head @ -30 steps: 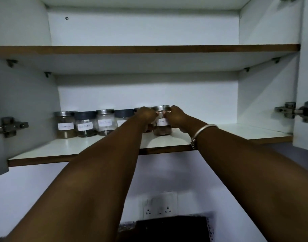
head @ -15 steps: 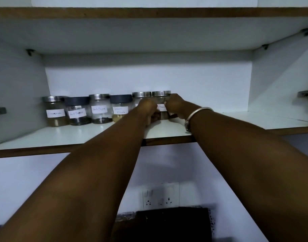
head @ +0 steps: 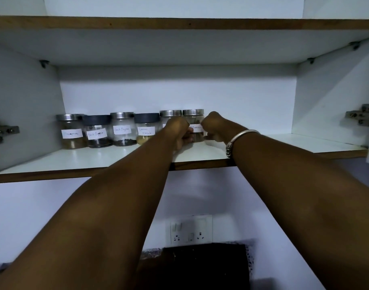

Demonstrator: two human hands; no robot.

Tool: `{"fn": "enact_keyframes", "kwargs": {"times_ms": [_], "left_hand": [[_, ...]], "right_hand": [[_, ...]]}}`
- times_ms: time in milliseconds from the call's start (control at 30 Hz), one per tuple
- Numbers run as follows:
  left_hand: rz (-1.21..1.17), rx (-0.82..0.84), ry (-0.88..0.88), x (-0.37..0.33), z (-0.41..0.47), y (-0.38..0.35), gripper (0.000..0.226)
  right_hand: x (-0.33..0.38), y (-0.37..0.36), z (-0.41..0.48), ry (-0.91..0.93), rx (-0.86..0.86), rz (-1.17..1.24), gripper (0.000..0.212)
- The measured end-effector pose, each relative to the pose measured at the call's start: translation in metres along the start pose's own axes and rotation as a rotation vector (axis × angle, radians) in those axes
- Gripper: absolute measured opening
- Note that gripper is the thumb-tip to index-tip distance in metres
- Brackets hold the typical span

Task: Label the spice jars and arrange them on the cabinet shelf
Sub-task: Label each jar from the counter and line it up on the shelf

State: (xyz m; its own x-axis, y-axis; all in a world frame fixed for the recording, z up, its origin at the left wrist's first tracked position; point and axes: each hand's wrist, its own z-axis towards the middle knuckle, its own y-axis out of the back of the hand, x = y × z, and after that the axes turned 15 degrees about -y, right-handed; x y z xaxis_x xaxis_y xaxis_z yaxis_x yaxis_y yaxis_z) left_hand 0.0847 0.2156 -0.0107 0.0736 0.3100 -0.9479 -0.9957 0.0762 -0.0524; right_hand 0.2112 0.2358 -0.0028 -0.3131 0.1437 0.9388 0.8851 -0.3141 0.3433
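Note:
Several labelled glass spice jars stand in a row at the back left of the white cabinet shelf (head: pixel 284 143). From the left: a steel-lidded jar (head: pixel 71 131), a dark-lidded "Black Pepper" jar (head: pixel 97 131), another steel-lidded pepper jar (head: pixel 122 129), a dark-lidded "Garam Masala" jar (head: pixel 146 128), then a steel-lidded jar (head: pixel 169 114) mostly hidden behind my left hand. My left hand (head: pixel 179 130) and my right hand (head: pixel 217 126) both grip the last jar (head: pixel 194 122) at the row's right end, one on each side, fingers curled. It stands upright on the shelf.
The shelf's right half is bare up to the right cabinet wall, where a door hinge (head: pixel 360 118) sticks out. Another hinge (head: pixel 1 130) sits on the left. An upper shelf (head: pixel 179 23) hangs overhead. Below are a wall socket (head: pixel 190 229) and a dark object (head: pixel 200 266).
The jar in my hands has gone back into line with the row, beside the fifth jar. The view has moved closer to the shelf.

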Motion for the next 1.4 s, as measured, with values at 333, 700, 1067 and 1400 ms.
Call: {"fn": "enact_keyframes", "kwargs": {"times_ms": [333,700,1067,1400], "left_hand": [[-0.224,0.029,-0.129,-0.035,-0.073,0.02,0.026],[-0.137,0.088,-0.275,0.138,-0.307,0.061,0.031],[0.393,0.22,0.043,0.388,-0.41,0.129,0.037],[0.85,0.499,0.198,0.488,-0.405,0.142,0.086]], "right_hand": [[-0.016,0.034,-0.116,0.105,-0.009,0.38,0.022],[-0.252,-0.06,-0.275,0.222,-0.023,0.395,0.008],[-0.476,-0.185,-0.291,-0.29,0.234,-0.202,0.026],[-0.552,-0.226,-0.276,0.08,0.379,-1.073,0.069]]}}
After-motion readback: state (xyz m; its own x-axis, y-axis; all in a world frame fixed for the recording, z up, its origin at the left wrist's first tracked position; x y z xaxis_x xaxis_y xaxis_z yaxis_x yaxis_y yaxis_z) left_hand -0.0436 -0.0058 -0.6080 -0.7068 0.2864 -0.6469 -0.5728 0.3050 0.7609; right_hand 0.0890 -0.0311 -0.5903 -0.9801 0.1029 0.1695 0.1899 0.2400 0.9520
